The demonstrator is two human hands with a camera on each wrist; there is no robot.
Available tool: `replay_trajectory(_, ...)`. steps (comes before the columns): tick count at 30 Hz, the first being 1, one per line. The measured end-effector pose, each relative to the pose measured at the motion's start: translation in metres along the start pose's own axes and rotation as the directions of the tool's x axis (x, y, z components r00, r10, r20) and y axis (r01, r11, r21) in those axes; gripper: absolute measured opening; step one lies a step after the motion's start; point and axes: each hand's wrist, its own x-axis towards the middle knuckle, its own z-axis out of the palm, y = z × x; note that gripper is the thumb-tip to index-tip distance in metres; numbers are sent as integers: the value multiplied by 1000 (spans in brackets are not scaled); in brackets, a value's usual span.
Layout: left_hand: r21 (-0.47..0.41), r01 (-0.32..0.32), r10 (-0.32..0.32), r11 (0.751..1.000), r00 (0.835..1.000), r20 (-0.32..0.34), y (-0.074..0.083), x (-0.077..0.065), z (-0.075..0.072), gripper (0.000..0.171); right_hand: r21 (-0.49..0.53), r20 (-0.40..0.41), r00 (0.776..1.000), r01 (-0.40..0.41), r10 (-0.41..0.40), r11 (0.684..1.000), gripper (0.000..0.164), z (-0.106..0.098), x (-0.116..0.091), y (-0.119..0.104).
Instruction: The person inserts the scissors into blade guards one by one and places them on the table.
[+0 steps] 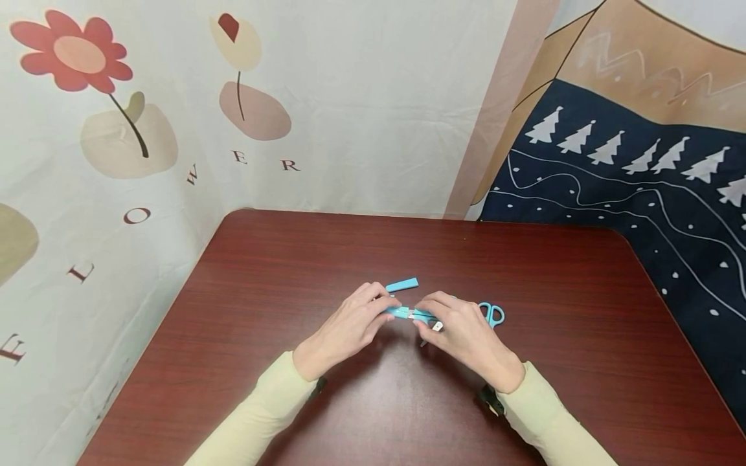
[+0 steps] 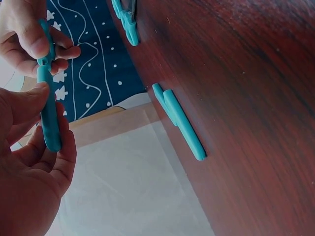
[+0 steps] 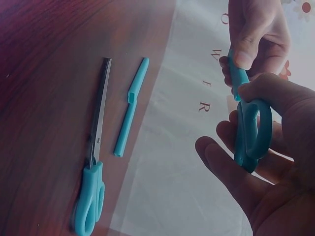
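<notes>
Facing the right hand [image 1: 460, 327] in the head view, the left hand [image 1: 351, 322] had its grip clamped on a slim turquoise sheath [image 1: 398, 312], the right's on looped scissors [image 1: 424, 316], a pale sliver showing between the two pieces, above the glossy, wood-grained worktop [image 1: 280, 272]; a loose sheath [image 1: 402, 285] lay just beyond. The left wrist view showed the held sheath as smooth and round-ended. The right wrist view bared what the right hand partly hid from the head camera: second scissors [image 3: 95, 152], straight grey metal blades together, oval handle loops, beside the loose, stepped sheath
</notes>
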Motion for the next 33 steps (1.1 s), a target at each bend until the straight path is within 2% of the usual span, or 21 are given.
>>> replay_trajectory(33,1,-6,6,1000,1000,0,1,0,1,14,6,-8,1000,19,-19,1000,21,2,0,0)
